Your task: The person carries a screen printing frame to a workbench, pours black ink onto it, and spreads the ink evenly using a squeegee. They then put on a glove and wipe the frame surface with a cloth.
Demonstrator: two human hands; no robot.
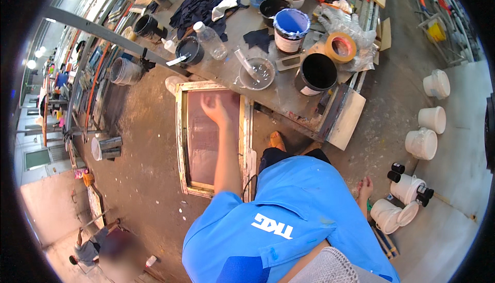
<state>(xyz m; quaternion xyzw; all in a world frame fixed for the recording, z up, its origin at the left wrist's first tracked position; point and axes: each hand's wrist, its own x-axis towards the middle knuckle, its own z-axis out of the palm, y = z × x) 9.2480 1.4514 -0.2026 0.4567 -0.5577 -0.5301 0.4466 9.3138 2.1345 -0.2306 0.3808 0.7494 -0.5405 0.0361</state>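
Note:
A framed mesh screen [242, 128] with a worn, pale wooden frame and a pinkish mesh is beside the table, left of my body. My left hand [215, 110] is in front of the mesh near its upper end, thumb apart from the other fingers, with nothing visible in it. I cannot tell whether it touches the mesh. On the right my right hand [365, 187] hangs low by my side, fingers loosely bent and apart, holding nothing I can see. A clear tub [256, 73] with a pale scraper [246, 65] sits on the table edge beyond the screen.
The stained table [234, 35] bears a black bucket [316, 74], a blue paint bucket [291, 27], a tape roll [340, 47], a bottle [210, 40] and dark cloths [203, 9]. White buckets [422, 143] line the right wall. Another person [93, 249] is at lower left.

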